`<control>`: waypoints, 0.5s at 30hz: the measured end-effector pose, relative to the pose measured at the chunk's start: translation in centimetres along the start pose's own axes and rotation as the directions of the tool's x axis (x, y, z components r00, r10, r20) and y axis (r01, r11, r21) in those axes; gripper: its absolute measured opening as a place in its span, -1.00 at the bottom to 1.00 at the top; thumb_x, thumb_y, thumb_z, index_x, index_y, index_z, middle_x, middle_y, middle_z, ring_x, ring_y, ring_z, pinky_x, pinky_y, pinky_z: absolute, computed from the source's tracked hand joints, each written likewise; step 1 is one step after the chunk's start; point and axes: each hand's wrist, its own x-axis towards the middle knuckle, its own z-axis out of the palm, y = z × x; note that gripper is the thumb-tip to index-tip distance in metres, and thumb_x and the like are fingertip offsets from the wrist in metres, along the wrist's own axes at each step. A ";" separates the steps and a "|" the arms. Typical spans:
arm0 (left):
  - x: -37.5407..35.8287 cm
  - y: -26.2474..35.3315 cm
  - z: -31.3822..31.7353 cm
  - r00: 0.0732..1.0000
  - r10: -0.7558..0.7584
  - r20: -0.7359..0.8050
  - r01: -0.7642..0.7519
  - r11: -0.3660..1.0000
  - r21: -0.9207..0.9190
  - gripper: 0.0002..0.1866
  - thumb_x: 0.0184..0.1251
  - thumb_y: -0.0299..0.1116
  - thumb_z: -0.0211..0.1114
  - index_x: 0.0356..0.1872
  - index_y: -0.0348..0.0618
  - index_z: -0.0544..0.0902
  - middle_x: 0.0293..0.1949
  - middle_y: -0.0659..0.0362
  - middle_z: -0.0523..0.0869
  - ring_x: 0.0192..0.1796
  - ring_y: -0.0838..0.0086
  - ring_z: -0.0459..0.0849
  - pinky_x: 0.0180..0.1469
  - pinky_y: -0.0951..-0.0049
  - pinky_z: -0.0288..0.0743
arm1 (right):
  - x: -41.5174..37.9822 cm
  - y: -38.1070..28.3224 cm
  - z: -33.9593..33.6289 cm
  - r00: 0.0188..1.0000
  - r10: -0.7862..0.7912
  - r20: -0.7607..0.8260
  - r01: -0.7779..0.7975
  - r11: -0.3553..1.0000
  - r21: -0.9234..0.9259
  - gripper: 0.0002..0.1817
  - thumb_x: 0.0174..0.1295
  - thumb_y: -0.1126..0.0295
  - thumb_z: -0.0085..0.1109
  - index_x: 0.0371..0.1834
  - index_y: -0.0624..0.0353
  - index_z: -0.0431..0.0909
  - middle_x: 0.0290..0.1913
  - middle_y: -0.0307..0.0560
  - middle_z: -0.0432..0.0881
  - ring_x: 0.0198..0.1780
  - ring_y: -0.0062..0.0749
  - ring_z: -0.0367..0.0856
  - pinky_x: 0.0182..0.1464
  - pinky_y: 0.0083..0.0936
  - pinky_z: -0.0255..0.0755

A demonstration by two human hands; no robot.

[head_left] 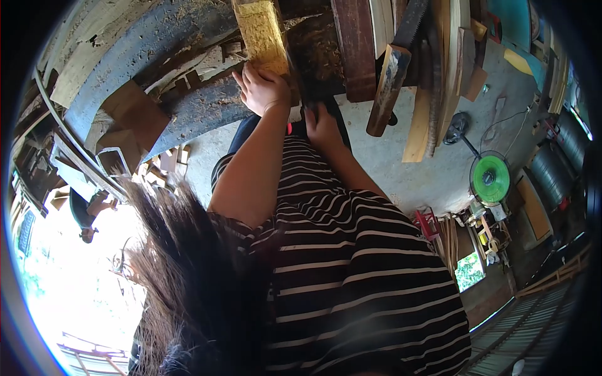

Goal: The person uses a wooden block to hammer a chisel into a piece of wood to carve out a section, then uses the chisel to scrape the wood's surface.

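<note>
A yellowish wooden piece (260, 34) with a rough face lies lengthwise on the dark workbench at the top centre. My left hand (266, 91) is at its near end, with fingers bent over the wood and gripping it. Just right of the wood and closer to my body, my right hand (323, 128) is closed, with its thumb up. What it holds is dark and hidden in shadow. Brown wood shavings lie on the bench around the yellowish piece.
Right of my hands lie a reddish-brown board (356, 53), a handsaw with a wooden handle (387, 91) and long wood strips. Wood offcuts (135, 116) are on the left. A green fan (490, 178) stands at the right. Part of a person (81, 210) shows at far left.
</note>
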 end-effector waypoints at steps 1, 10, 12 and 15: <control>0.0 -0.1 0.1 1.000 -0.008 -0.003 0.008 1.000 0.002 -0.55 0.28 -0.23 -0.08 0.17 -0.14 0.44 0.19 0.07 0.53 0.43 0.12 0.20 0.28 0.07 0.20 | 2.0 -1.6 -0.2 0.999 0.026 -0.029 -0.026 0.999 -0.020 -0.54 0.35 0.08 -0.07 -0.07 0.37 0.33 -0.36 0.47 0.58 -0.21 0.36 0.56 -0.21 0.03 0.48; 0.1 0.0 -0.1 0.999 -0.025 0.044 0.023 0.999 0.044 -0.53 0.26 -0.23 -0.07 0.18 -0.12 0.41 0.22 0.07 0.48 0.46 0.14 0.13 0.27 0.05 0.18 | 4.3 -5.0 -2.8 0.997 0.058 -0.060 -0.057 0.998 0.014 -0.53 0.36 0.05 -0.09 -0.14 0.36 0.42 -0.35 0.47 0.58 -0.18 0.38 0.55 -0.17 0.02 0.45; 0.2 0.3 -0.4 0.998 -0.032 0.056 0.029 0.999 0.045 -0.53 0.26 -0.23 -0.07 0.19 -0.12 0.40 0.23 0.08 0.46 0.47 0.14 0.11 0.27 0.06 0.17 | 3.5 -5.7 -4.1 0.995 0.079 -0.053 -0.074 0.994 0.086 -0.54 0.36 0.05 -0.09 -0.16 0.34 0.43 -0.35 0.44 0.58 -0.19 0.38 0.55 -0.19 0.00 0.44; 0.2 0.2 -0.7 0.997 -0.010 0.076 0.006 0.999 0.049 -0.52 0.25 -0.23 -0.07 0.20 -0.13 0.39 0.24 0.09 0.45 0.48 0.15 0.10 0.27 0.08 0.17 | 1.6 -4.9 -5.7 0.983 0.143 0.116 -0.142 0.990 -0.021 -0.58 0.36 0.06 -0.07 -0.15 0.28 0.43 -0.33 0.39 0.59 -0.19 0.38 0.54 -0.22 -0.02 0.42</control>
